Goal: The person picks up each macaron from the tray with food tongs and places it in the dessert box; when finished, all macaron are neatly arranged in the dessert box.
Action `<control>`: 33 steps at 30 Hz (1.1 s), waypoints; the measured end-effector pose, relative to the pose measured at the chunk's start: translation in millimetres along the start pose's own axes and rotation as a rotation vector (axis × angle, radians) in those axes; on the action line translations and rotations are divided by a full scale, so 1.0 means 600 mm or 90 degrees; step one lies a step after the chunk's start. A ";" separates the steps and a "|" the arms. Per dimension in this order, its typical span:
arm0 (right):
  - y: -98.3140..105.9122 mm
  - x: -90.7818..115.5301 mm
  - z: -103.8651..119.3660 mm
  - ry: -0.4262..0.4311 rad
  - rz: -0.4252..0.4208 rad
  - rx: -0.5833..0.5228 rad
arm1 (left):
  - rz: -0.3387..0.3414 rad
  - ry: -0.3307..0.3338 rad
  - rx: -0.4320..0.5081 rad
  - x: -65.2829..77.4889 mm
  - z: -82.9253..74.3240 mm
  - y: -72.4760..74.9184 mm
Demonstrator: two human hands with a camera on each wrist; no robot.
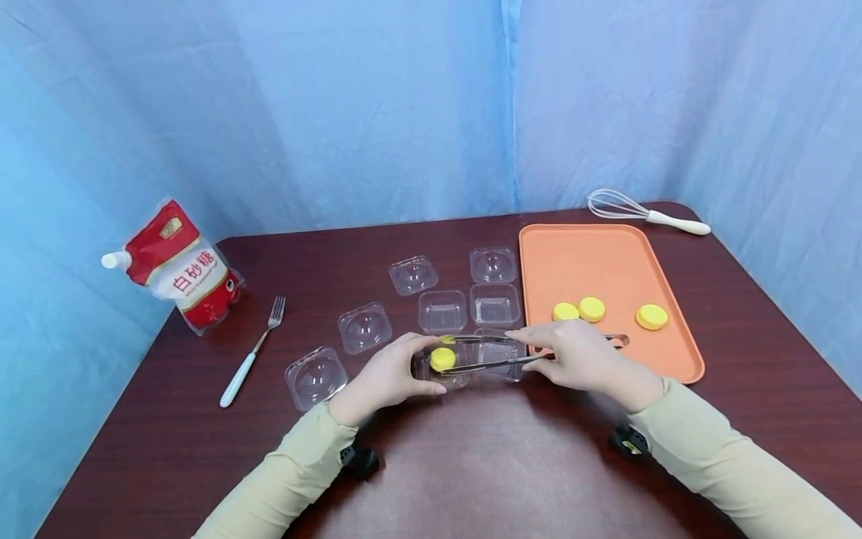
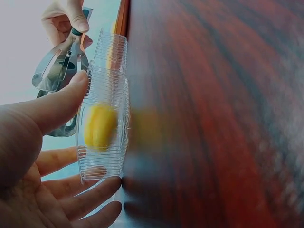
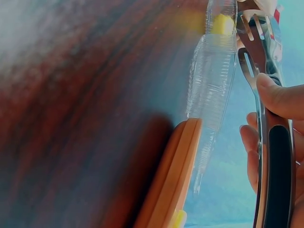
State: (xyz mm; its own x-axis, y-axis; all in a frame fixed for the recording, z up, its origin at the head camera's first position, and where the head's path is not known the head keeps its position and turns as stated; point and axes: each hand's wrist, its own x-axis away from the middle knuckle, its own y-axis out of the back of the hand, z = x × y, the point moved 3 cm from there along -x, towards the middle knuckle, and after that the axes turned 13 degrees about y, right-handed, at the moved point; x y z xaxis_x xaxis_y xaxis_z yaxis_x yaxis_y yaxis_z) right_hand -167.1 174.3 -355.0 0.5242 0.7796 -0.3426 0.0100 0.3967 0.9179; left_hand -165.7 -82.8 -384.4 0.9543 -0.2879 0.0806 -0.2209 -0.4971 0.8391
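While fingers (image 3: 250,139) grip metal tongs (image 3: 279,152), ribbed plastic (image 2: 112,159) holds a yellow disc (image 2: 99,127).

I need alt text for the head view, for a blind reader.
A right hand holds spread metal tongs over a clear box containing a round yellow piece; the left hand holds the box. More clear containers lie nearby; an orange tray at right carries three yellow pieces. A fork and a pouch are at left, a whisk at back right.
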 end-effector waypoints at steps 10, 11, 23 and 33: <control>-0.002 0.004 -0.003 -0.005 0.010 0.002 | 0.005 0.003 0.000 0.001 0.001 0.000; -0.001 0.005 -0.004 -0.004 0.008 0.002 | 0.004 0.002 -0.001 0.001 0.001 0.000; 0.009 0.023 -0.011 -0.043 -0.035 -0.019 | 0.002 0.000 -0.001 0.000 0.000 0.001; 0.021 0.051 -0.024 -0.068 -0.069 -0.020 | 0.002 0.006 0.003 -0.001 0.002 -0.001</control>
State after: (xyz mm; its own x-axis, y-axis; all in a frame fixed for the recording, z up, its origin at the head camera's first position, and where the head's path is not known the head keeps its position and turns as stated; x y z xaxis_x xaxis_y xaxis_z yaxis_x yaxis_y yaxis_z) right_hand -163.2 210.1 -356.4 0.6091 0.6762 -0.4144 0.0454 0.4919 0.8694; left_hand -166.3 -83.5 -385.6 0.9554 -0.2818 0.0887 -0.2250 -0.4994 0.8366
